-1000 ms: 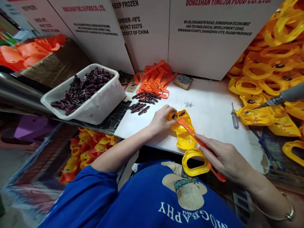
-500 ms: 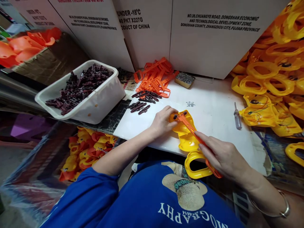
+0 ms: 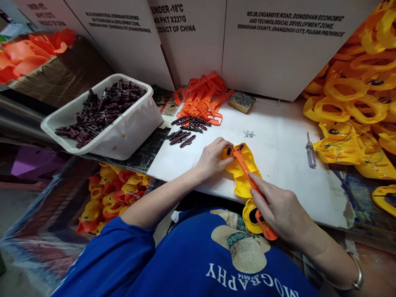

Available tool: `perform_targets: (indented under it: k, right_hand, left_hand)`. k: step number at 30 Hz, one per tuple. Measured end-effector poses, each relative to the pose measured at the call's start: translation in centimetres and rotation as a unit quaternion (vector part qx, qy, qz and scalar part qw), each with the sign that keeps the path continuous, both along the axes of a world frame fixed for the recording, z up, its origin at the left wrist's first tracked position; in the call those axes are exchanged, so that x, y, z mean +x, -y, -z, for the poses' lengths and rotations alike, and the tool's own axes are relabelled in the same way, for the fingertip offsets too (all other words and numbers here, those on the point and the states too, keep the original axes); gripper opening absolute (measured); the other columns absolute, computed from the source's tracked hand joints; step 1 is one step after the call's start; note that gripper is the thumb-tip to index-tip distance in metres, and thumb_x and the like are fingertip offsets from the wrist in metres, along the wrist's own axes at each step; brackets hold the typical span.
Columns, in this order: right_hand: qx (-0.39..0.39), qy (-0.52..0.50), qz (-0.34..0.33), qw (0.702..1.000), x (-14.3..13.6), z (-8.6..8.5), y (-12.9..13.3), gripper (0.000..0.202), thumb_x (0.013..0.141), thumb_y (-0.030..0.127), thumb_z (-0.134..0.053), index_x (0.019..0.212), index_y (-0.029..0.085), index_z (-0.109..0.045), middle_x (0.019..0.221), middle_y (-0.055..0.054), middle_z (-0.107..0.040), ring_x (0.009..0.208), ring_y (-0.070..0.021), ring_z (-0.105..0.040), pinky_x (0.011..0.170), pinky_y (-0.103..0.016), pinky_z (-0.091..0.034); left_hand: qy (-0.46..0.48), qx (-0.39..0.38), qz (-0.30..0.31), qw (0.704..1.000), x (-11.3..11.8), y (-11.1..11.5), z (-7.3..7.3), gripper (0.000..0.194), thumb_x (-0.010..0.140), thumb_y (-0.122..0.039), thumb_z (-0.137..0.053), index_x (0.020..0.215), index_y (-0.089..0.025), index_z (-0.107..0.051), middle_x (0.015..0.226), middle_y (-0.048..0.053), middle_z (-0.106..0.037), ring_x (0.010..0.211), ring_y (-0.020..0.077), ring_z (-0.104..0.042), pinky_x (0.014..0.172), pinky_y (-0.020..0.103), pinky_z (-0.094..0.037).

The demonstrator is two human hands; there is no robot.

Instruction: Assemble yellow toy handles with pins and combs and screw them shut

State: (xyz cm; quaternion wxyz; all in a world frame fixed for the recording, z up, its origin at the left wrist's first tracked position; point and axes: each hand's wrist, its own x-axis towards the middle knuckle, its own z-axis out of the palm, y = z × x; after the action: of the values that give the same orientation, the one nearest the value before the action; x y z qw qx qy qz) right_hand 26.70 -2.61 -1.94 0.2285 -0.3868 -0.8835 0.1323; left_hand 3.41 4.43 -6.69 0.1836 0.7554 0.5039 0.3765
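Note:
In front of me lies an open yellow plastic shell [image 3: 243, 186] with a ring-shaped handle hanging over the table's front edge. My left hand [image 3: 213, 158] has its fingers curled on the shell's upper left rim. A long orange plastic piece [image 3: 243, 163] with a looped end runs along the shell, and my right hand [image 3: 280, 204] grips it by its lower half. Its upper end meets a small dark part [image 3: 235, 148] at the top of the shell. Whether the two are joined I cannot tell.
A white tub [image 3: 136, 128] of dark parts stands left, beside a few loose dark parts [image 3: 182, 138]. Behind are orange pieces [image 3: 202, 99] and a box of screws [image 3: 242, 101]. A screwdriver [image 3: 311, 152] lies right, near piled yellow shells [image 3: 340, 144]. Ducks [image 3: 114, 194] sit below.
My right hand and the lower end of the orange piece have swung left, so the piece now lies more in line with the shell. My left hand stays on the rim.

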Motion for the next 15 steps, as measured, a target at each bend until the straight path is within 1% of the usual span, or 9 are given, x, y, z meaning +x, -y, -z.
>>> perform_targets:
  k: [3, 5, 7, 9, 11, 13, 15]
  right_hand:
    - [-0.055, -0.03, 0.022, 0.998, -0.33, -0.41, 0.15, 0.041, 0.105, 0.025, -0.045, 0.135, 0.007, -0.066, 0.099, -0.013, -0.083, 0.073, -0.0208, -0.08, 0.064, -0.03, -0.066]
    - [-0.095, -0.05, 0.038, 0.994, -0.29, -0.69, 0.18, 0.04, 0.105, 0.026, -0.048, 0.135, 0.009, -0.067, 0.092, -0.01, -0.083, 0.064, -0.0176, -0.076, 0.059, -0.027, -0.063]
    - [-0.115, -0.061, 0.046, 0.99, -0.14, -0.8, 0.21, 0.042, 0.104, 0.028, -0.048, 0.136, 0.007, -0.067, 0.084, -0.008, -0.081, 0.053, -0.0154, -0.07, 0.051, -0.026, -0.059]
    - [-0.126, -0.068, 0.047, 0.989, 0.04, -0.8, 0.24, 0.044, 0.105, 0.029, -0.047, 0.136, 0.005, -0.067, 0.079, -0.008, -0.08, 0.05, -0.0148, -0.066, 0.047, -0.026, -0.056]
    - [-0.136, -0.07, 0.048, 0.987, 0.15, -0.8, 0.22, 0.045, 0.105, 0.03, -0.048, 0.135, 0.003, -0.067, 0.078, -0.008, -0.079, 0.05, -0.0147, -0.066, 0.046, -0.026, -0.054]
    - [-0.136, -0.066, 0.051, 0.987, 0.14, -0.83, 0.16, 0.044, 0.104, 0.03, -0.049, 0.134, 0.004, -0.068, 0.079, -0.008, -0.08, 0.051, -0.0147, -0.067, 0.048, -0.025, -0.056]
    - [-0.123, -0.06, 0.051, 0.989, -0.04, -0.84, 0.1, 0.043, 0.104, 0.029, -0.049, 0.135, 0.005, -0.068, 0.084, -0.009, -0.081, 0.056, -0.0156, -0.071, 0.054, -0.026, -0.058]
  left_hand:
    - [0.004, 0.003, -0.001, 1.0, -0.04, 0.04, -0.02, 0.016, 0.085, -0.016, -0.069, 0.101, -0.02, -0.066, 0.094, 0.004, -0.067, 0.086, 0.017, -0.065, 0.079, 0.029, -0.053]
    - [0.005, 0.001, 0.001, 1.0, -0.06, 0.1, -0.09, 0.016, 0.086, -0.017, -0.069, 0.102, -0.019, -0.066, 0.095, 0.004, -0.068, 0.086, 0.0171, -0.065, 0.08, 0.029, -0.053]
    - [0.005, -0.007, 0.004, 1.0, -0.05, 0.17, -0.19, 0.017, 0.088, -0.018, -0.068, 0.104, -0.02, -0.066, 0.097, 0.004, -0.069, 0.088, 0.0173, -0.066, 0.081, 0.029, -0.053]
    - [0.012, -0.012, 0.001, 1.0, -0.02, 0.24, -0.31, 0.019, 0.087, -0.018, -0.068, 0.106, -0.021, -0.064, 0.1, 0.004, -0.07, 0.09, 0.0176, -0.067, 0.083, 0.029, -0.053]
    - [0.019, -0.017, -0.007, 1.0, 0.04, 0.3, -0.42, 0.02, 0.086, -0.017, -0.069, 0.104, -0.022, -0.061, 0.102, 0.003, -0.071, 0.092, 0.0175, -0.067, 0.083, 0.029, -0.053]
    - [0.016, -0.02, -0.01, 1.0, 0.08, 0.32, -0.49, 0.017, 0.086, -0.017, -0.069, 0.097, -0.022, -0.058, 0.099, 0.002, -0.071, 0.088, 0.0168, -0.066, 0.079, 0.028, -0.052]
    - [0.005, -0.016, -0.009, 1.0, 0.1, 0.31, -0.46, 0.014, 0.086, -0.017, -0.068, 0.091, -0.022, -0.056, 0.094, 0.001, -0.069, 0.084, 0.0159, -0.064, 0.076, 0.027, -0.051]
